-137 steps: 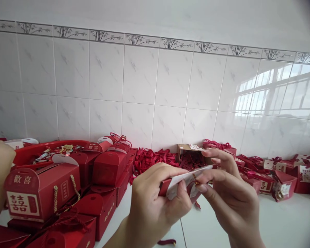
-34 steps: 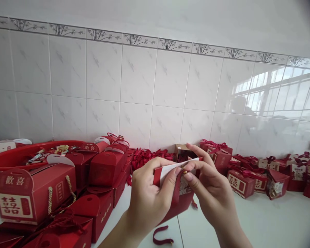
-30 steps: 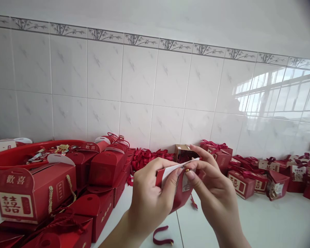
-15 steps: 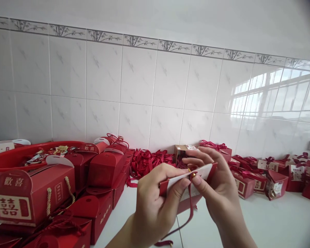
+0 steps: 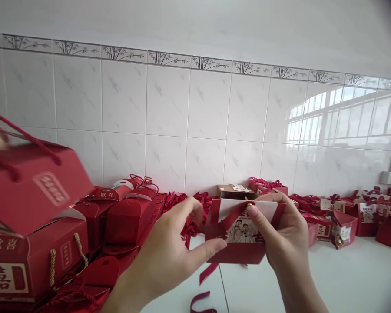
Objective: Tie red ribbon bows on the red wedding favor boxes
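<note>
Both my hands hold a small red gift box [image 5: 244, 243] with a picture of a couple on its front, above the white counter [image 5: 345, 278]. My left hand [image 5: 169, 252] grips the box's left side, thumb under its lower edge. My right hand [image 5: 280, 234] grips the right side, and its thumb pinches a red ribbon [image 5: 230, 219] with a gold bead against the box's white top flap. The ribbon's loose end [image 5: 208, 273] hangs below the box.
A large red box [image 5: 32, 187], blurred and lifted by another person's hand, hangs at the left. Stacked red handled boxes [image 5: 35, 256] fill the left counter. A ribbon pile [image 5: 182, 204], a brown carton [image 5: 236, 191] and several small finished boxes [image 5: 345, 217] line the tiled wall.
I have turned the small box so its picture faces me, and the ribbon now crosses its front. A large red box carried by another person has come in at the left.
</note>
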